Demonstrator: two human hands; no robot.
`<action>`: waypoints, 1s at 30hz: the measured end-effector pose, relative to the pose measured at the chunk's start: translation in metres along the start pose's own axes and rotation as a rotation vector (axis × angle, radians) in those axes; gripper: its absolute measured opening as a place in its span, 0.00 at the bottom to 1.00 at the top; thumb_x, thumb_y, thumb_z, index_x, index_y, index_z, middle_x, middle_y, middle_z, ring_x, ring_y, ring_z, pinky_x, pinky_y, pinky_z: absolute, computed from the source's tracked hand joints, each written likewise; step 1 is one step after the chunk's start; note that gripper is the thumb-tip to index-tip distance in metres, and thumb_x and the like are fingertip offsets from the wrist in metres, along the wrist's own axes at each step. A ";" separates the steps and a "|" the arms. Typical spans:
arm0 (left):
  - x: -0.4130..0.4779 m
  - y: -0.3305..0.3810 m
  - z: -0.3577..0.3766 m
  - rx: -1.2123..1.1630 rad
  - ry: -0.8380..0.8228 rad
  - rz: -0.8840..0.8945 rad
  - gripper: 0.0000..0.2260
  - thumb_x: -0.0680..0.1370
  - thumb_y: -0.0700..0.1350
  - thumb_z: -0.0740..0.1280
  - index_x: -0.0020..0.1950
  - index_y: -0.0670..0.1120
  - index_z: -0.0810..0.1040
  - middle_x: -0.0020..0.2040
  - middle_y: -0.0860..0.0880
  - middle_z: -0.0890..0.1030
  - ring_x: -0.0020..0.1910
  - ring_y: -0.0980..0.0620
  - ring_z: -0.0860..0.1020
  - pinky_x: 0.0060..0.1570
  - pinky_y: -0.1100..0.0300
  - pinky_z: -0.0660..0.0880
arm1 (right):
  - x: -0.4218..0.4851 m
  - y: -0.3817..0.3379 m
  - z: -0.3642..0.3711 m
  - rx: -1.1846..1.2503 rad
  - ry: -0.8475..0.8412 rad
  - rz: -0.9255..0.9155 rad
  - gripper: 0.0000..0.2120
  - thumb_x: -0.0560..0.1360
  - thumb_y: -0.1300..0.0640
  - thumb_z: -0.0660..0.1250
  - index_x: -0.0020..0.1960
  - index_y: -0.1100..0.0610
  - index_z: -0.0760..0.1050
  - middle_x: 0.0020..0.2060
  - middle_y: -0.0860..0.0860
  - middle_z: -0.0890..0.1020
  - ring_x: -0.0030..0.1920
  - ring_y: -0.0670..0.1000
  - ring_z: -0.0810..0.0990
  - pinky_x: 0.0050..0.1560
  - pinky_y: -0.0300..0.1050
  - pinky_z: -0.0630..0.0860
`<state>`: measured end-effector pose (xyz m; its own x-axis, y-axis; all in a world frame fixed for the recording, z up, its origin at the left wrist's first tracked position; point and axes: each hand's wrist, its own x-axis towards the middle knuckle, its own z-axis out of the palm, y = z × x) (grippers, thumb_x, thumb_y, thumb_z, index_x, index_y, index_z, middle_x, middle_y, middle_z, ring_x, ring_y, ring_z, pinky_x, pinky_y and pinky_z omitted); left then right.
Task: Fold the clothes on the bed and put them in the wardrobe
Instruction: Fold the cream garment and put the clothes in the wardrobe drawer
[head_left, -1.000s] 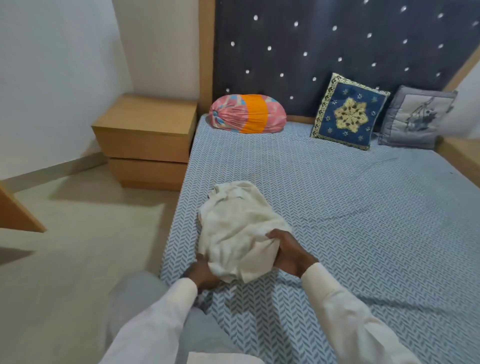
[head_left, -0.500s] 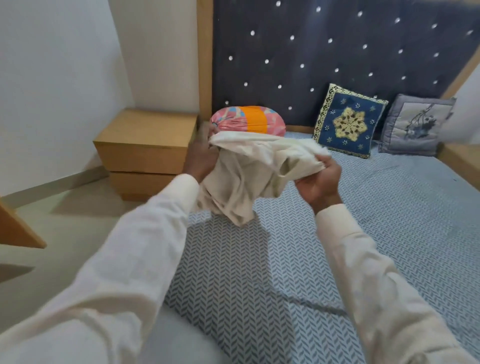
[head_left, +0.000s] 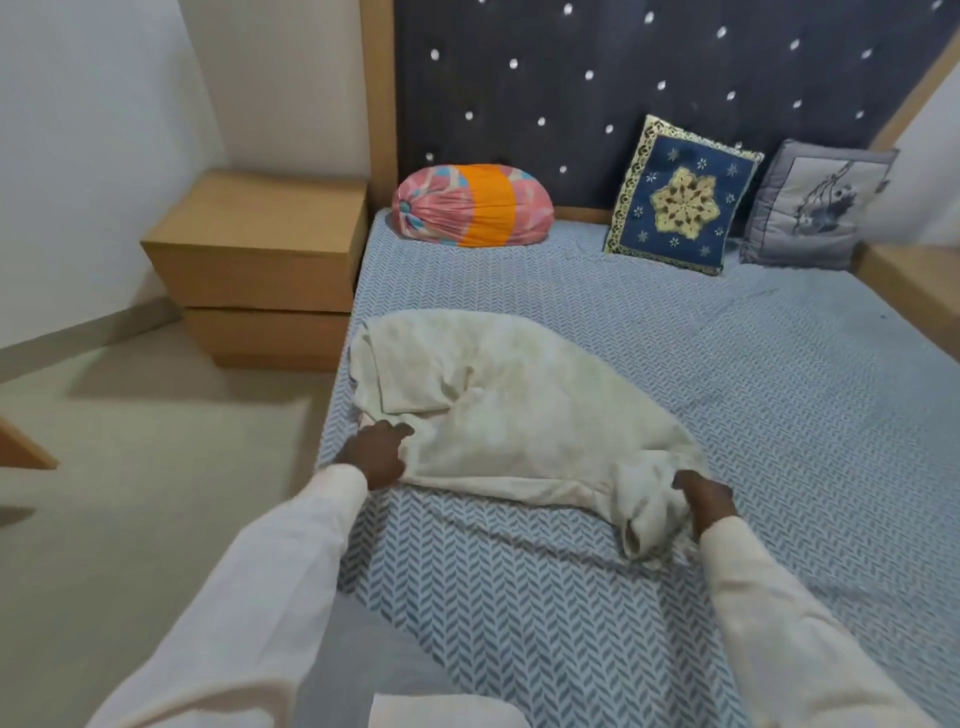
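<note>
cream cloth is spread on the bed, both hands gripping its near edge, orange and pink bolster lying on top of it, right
No: in the head view the orange and pink bolster lies by the headboard, apart from the cream cloth. The left hand and right hand do grip its edge.

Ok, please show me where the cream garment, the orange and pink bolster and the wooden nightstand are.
cream garment (head_left: 519, 415): head view, on its spread-out middle.
orange and pink bolster (head_left: 488, 205): head view, on its orange band.
wooden nightstand (head_left: 260, 218): head view, on its top surface.
</note>
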<state>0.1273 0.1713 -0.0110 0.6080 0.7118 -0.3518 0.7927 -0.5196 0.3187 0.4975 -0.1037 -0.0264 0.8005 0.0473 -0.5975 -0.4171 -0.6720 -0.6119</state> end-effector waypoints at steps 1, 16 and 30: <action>-0.005 -0.004 0.014 -0.036 0.026 -0.014 0.28 0.78 0.46 0.65 0.77 0.51 0.62 0.74 0.44 0.65 0.71 0.42 0.66 0.69 0.49 0.66 | -0.004 0.004 0.011 -0.142 0.127 -0.039 0.39 0.69 0.51 0.71 0.74 0.63 0.59 0.67 0.66 0.68 0.66 0.66 0.70 0.62 0.61 0.73; -0.059 -0.038 0.062 -0.762 0.244 -0.222 0.20 0.80 0.37 0.60 0.72 0.46 0.69 0.69 0.46 0.73 0.66 0.48 0.73 0.59 0.61 0.68 | -0.167 0.006 0.238 -0.846 -0.474 -1.211 0.18 0.75 0.57 0.66 0.64 0.53 0.77 0.58 0.55 0.80 0.58 0.58 0.76 0.58 0.49 0.72; -0.039 -0.049 0.043 -0.922 0.249 -0.174 0.19 0.80 0.38 0.61 0.70 0.47 0.70 0.65 0.49 0.75 0.61 0.47 0.77 0.57 0.54 0.75 | -0.166 0.034 0.233 -0.674 -0.499 -1.231 0.07 0.72 0.61 0.69 0.50 0.54 0.80 0.46 0.54 0.79 0.50 0.57 0.78 0.46 0.49 0.75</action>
<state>0.0667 0.1488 -0.0509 0.3741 0.8786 -0.2967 0.4601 0.1019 0.8820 0.2504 0.0379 -0.0689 0.2091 0.9734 -0.0936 0.7787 -0.2237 -0.5862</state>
